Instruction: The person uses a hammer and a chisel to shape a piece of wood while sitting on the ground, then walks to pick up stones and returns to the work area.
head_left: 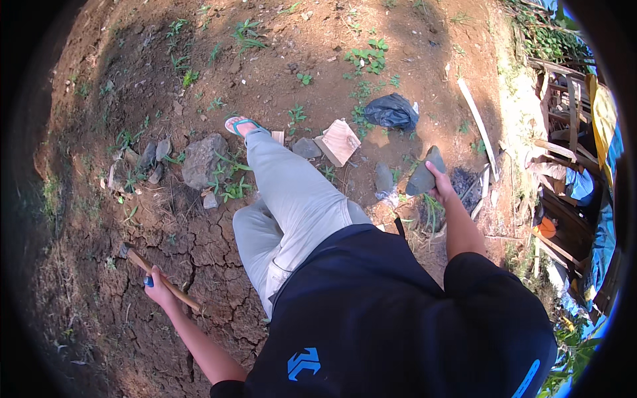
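On the left, my left hand [158, 289] is closed round a wooden-handled tool [176, 289] with a small dark head at its far end. Whether that head is a hammer or a hatchet is too small to tell. A small blue item [148, 281] shows at the same hand. Out to the right, my right hand [442, 186] grips a flat grey stone [424, 174] by its right edge, above the ground. Just left of it lies another grey stone [383, 178]. Beyond my legs rests a pale wooden block [341, 142], with a grey stone [306, 148] beside it.
A black plastic bag [391, 111] lies beyond the block. Dark ash [464, 189] and a long pale stick [479, 126] are at the right. A large rock [203, 161] sits left of my sandalled foot [242, 125]. Cracked soil [212, 265] spreads below it; a timber structure [570, 152] stands far right.
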Motion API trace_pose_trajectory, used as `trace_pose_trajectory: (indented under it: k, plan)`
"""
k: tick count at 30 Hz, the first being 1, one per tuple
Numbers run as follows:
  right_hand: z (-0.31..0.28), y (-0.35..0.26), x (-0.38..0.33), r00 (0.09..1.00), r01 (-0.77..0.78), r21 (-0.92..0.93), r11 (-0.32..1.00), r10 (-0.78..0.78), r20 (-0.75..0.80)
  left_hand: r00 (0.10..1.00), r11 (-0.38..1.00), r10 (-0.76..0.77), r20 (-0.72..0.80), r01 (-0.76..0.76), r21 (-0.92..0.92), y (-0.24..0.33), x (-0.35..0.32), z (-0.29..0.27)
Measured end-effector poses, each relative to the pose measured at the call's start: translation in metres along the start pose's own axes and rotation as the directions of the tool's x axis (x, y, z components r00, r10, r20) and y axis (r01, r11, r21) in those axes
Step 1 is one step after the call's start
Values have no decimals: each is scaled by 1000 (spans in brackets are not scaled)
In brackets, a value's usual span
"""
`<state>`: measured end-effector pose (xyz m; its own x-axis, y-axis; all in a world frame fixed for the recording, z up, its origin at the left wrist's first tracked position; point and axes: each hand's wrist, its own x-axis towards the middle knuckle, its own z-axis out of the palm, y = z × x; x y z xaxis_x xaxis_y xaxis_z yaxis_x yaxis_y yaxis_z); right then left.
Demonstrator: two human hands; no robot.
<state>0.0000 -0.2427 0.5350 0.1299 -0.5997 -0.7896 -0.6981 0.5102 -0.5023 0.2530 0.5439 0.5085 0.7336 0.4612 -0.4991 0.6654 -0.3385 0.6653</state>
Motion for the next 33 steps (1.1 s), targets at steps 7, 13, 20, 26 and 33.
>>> trace_pose_trajectory:
  k: [7,13,20,26,33]
  plan:
    - [-177,140,-202,808,-347,-55,936,269,-524,952,938,286,112,-302,172,127,3,3]
    - [-244,77,-200,885,-367,-399,841,183,-428,889,896,363,279,-415,159,161,1,80]
    - [-293,34,-123,939,-231,-114,966,191,-287,854,877,401,331,-463,131,240,-2,255]
    - [-343,25,0,861,-440,-225,869,337,-381,881,892,350,320,-418,175,287,-87,418]
    - [-290,-110,148,968,-214,-306,928,244,63,887,883,187,422,-340,324,337,-198,520]
